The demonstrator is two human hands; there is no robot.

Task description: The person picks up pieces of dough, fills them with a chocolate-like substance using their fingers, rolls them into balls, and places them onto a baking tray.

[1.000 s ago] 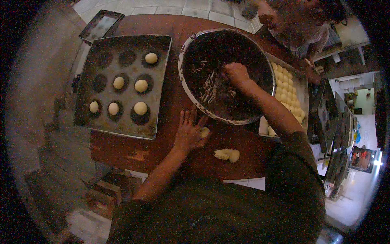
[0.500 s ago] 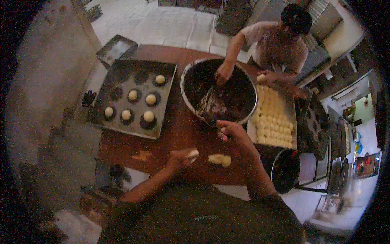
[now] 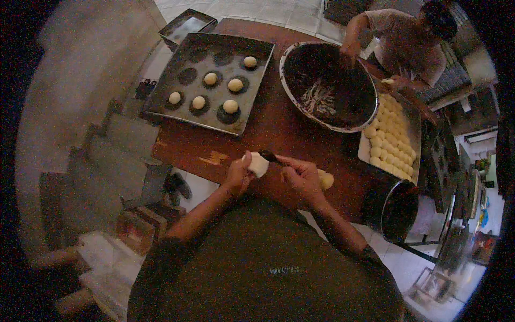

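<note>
In my left hand point(image 3: 240, 174) a pale, flattened round of dough point(image 3: 259, 165) is cupped near the table's front edge. My right hand point(image 3: 301, 176) is closed on a small dark spatula-like tool point(image 3: 268, 155), whose dark end meets the upper edge of that dough; its exact kind is too blurred to tell. Small dough balls point(image 3: 325, 179) lie on the table just right of my right hand, partly hidden by it. Beyond my hands stands a big round bowl point(image 3: 343, 129) with dark, sticky filling point(image 3: 319, 99) smeared inside.
A dark baking tray point(image 3: 166, 110) with round hollows, several holding dough balls, lies at left. Rows of dough balls fill another tray point(image 3: 365, 153) at right. A co-worker point(image 3: 410, 53) reaches into the bowl's far side. A black bucket point(image 3: 399, 210) stands at the table's right corner.
My right hand has come back from the bowl's near rim to the dough in my left hand. My left hand has raised and turned the dough. The view has shifted.
</note>
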